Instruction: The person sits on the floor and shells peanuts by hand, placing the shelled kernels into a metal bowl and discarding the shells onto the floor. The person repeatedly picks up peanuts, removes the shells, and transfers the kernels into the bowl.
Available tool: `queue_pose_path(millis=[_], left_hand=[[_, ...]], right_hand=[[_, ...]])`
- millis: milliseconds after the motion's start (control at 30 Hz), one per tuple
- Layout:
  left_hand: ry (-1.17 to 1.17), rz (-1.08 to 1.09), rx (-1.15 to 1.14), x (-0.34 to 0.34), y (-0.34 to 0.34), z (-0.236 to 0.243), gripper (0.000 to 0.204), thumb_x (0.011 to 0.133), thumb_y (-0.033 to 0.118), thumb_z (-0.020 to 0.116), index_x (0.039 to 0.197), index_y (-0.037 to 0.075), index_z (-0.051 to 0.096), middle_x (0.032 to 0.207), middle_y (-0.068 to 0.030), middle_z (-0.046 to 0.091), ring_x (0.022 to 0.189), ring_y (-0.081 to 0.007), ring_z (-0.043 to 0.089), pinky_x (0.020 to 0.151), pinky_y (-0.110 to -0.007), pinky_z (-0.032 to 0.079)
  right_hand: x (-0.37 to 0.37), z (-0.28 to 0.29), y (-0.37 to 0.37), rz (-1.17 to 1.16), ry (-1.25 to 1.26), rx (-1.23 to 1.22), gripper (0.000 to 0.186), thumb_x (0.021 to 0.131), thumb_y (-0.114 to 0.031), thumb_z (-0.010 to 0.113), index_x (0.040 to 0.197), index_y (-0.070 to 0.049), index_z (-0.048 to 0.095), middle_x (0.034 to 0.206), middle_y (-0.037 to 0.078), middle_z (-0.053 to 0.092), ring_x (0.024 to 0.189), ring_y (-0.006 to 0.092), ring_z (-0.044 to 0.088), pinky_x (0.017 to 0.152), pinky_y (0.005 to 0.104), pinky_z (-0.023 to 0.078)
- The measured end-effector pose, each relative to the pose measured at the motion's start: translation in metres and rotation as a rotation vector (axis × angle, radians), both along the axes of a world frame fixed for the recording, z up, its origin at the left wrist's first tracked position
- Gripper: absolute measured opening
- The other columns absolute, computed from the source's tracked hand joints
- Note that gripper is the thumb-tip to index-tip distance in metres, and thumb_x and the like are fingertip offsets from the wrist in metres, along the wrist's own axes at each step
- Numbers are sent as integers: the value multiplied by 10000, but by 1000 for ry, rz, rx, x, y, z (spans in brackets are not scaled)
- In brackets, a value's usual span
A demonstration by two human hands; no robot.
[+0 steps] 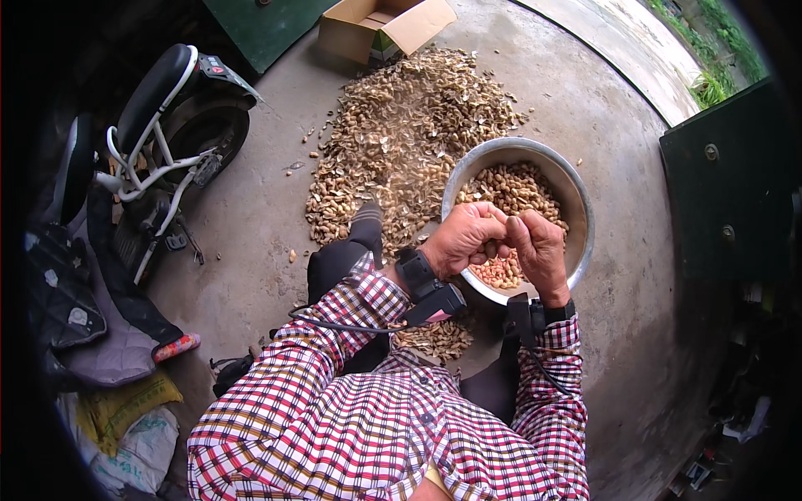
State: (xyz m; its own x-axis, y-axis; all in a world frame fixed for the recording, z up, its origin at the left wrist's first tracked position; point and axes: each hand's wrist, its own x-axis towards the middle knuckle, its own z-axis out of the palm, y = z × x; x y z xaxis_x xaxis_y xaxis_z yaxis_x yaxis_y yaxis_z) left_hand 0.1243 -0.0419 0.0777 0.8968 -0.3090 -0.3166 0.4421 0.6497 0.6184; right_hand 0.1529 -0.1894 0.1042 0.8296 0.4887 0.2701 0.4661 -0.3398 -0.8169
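Note:
Over a round metal basin (pixel 581 192), my left hand (pixel 462 240) and my right hand (pixel 540 252) meet with their thumbs and fingers closed in a pinch. Between the fingertips is a peanut, mostly hidden by the fingers. Unshelled peanuts (pixel 518 185) fill the far part of the basin. Pinkish shelled kernels (pixel 499 273) lie in its near part, beneath my hands. Beyond and to the left, a wide heap of peanut shells (pixel 401 142) spreads over the concrete floor. A smaller pile of shells (pixel 436 341) lies between my legs.
An open cardboard box (pixel 386 29) stands behind the heap. To the left is a scooter (pixel 167 142) with a black seat and white frame; sacks (pixel 125 417) lie at the lower left. Dark green door panels (pixel 718 167) flank the opening. A cable (pixel 359 328) runs along my left wrist.

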Motion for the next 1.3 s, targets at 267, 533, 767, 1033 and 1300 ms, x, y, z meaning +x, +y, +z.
queue_pose_path(millis=[267, 533, 767, 1033, 1300], left_hand=[[38, 75, -18, -3, -2, 1, 56, 763, 24, 537, 811, 35, 510, 656, -76, 591, 467, -86, 561, 291, -162, 332], [83, 48, -41, -5, -7, -2, 47, 766, 28, 513, 807, 50, 504, 604, -53, 562, 450, -97, 554, 289, -167, 325], [106, 105, -123, -6, -13, 11, 51, 791, 36, 488, 836, 58, 486, 684, -58, 577, 519, -99, 577, 314, -176, 354], [98, 123, -34, -1, -19, 9, 81, 803, 53, 519, 865, 43, 469, 720, -93, 605, 508, -92, 576, 306, -159, 358], [55, 98, -5, -1, -15, 6, 85, 820, 82, 529, 868, 38, 475, 690, -82, 601, 492, -85, 569, 301, -153, 355]], right_hand=[[-6, -5, 7, -86, -115, -8, 213, 806, -50, 535, 611, -25, 452, 525, 103, 405, 453, 207, 392, 441, 310, 331], [-11, -13, 7, -166, -328, -39, 279, 843, -113, 530, 594, -21, 446, 521, 66, 406, 458, 152, 377, 440, 289, 324], [-10, -17, 6, -292, -54, 131, 220, 835, -86, 517, 630, -23, 466, 522, 77, 408, 469, 146, 387, 438, 301, 328], [-2, -17, -12, -363, 55, 181, 247, 865, -117, 498, 644, -11, 475, 537, 41, 418, 509, 90, 361, 456, 283, 322], [3, -24, -19, -350, 91, 140, 283, 852, -161, 533, 611, -27, 472, 522, 17, 438, 484, 84, 392, 439, 281, 328]])
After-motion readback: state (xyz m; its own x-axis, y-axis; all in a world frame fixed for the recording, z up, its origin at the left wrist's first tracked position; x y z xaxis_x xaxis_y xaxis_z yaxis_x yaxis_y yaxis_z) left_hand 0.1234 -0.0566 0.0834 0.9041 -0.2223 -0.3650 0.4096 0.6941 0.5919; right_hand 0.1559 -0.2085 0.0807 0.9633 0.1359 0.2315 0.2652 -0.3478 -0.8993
